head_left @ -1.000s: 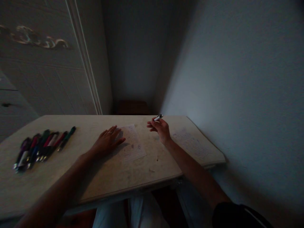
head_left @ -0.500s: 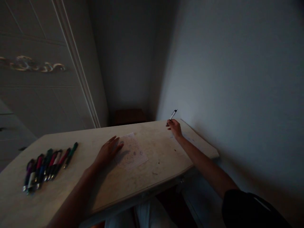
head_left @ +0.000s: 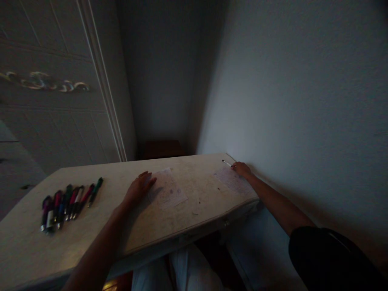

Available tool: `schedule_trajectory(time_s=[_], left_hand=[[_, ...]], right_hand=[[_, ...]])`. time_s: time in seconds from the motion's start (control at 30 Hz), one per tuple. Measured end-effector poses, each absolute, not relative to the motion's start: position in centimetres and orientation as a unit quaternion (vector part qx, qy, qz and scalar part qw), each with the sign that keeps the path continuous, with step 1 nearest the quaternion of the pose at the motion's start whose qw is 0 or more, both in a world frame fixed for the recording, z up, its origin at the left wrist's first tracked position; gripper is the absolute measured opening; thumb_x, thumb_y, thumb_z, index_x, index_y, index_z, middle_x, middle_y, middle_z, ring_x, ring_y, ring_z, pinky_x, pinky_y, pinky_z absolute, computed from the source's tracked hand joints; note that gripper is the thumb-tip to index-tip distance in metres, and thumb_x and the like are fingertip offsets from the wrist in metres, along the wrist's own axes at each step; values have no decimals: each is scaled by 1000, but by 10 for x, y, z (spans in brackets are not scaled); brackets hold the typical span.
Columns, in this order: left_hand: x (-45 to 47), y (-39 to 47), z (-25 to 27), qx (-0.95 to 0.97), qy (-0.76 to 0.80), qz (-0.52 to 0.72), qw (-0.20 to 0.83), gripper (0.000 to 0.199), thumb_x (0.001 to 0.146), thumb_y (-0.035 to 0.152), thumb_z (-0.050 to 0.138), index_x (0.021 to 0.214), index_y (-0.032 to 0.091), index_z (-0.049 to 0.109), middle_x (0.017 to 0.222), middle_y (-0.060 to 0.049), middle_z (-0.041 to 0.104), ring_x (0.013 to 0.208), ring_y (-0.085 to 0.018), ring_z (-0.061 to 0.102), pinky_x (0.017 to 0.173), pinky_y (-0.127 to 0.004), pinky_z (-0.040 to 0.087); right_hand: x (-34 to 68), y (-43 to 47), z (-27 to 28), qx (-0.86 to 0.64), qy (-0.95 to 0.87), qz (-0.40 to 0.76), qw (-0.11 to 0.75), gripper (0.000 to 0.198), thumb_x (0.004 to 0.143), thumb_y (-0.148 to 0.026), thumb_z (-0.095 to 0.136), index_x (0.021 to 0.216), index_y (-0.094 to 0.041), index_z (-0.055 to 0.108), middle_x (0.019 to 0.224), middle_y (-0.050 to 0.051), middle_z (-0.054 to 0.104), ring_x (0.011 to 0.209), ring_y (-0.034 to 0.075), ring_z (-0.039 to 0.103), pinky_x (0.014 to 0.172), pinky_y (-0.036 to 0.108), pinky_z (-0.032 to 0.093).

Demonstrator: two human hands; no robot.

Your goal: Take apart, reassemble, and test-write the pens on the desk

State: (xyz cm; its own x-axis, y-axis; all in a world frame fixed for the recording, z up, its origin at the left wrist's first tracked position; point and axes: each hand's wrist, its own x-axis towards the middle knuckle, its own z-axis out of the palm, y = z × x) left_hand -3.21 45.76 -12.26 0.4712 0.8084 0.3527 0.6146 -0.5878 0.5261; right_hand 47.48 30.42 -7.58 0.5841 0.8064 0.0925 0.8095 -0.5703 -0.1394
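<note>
My left hand [head_left: 141, 188] lies with its fingers out on the left edge of a sheet of paper [head_left: 169, 194] covered in small marks. Over at the right end of the table, my right hand [head_left: 241, 168] has its fingers closed on one end of a pen [head_left: 227, 163]. The pen's white barrel points left, low over the table by the top of a second marked paper [head_left: 235, 182]. Part of that paper is hidden under my right hand and forearm.
Several coloured pens lie in a row at the left, a green pen [head_left: 95, 192] at its end. Small dark crumbs dot the pale table [head_left: 206, 206]. A wall [head_left: 287, 121] borders its right end, and a panelled cabinet [head_left: 60, 129] stands behind at the left.
My right hand has moved right and down with the pen, which has swung from pointing up to pointing left. The right paper shows more now. My left hand stays on its paper.
</note>
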Motion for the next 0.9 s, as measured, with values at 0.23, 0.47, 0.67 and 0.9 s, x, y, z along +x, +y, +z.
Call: schedule_trajectory(time_s=[0.23,0.47,0.67,0.9], left_hand=[[-41,443,-108,792,436,398,157,50,92,54,36,112,19,65,122,-12,66,117,-28,60,104,-43,47],[-67,410,-92,737,533,414,39,34,92,28,37,106,19,67,110,-11,67,109,-25,61,100,-39,46],[-116,387,-88,688,657,287,-110,38,90,29,40,113,15,67,118,-18,63,117,-35,54,98,-49,40],[-142,380,-94,678,692,213,-123,47,87,34,45,127,18,64,118,-18,67,116,-36,57,94,-50,42]], right_hand=[[459,294,-74,-879,-464,-63,93,33,95,-34,50,109,-16,74,111,18,72,104,23,67,82,27,46],[407,311,-81,-761,-602,-57,236,33,94,-36,49,92,-17,76,98,13,74,93,25,68,83,32,48],[317,316,-97,-606,-709,71,353,36,90,-45,49,84,-20,74,86,9,71,83,23,67,79,35,51],[274,333,-104,-543,-726,129,402,37,88,-48,51,79,-19,73,79,9,69,75,23,65,73,35,50]])
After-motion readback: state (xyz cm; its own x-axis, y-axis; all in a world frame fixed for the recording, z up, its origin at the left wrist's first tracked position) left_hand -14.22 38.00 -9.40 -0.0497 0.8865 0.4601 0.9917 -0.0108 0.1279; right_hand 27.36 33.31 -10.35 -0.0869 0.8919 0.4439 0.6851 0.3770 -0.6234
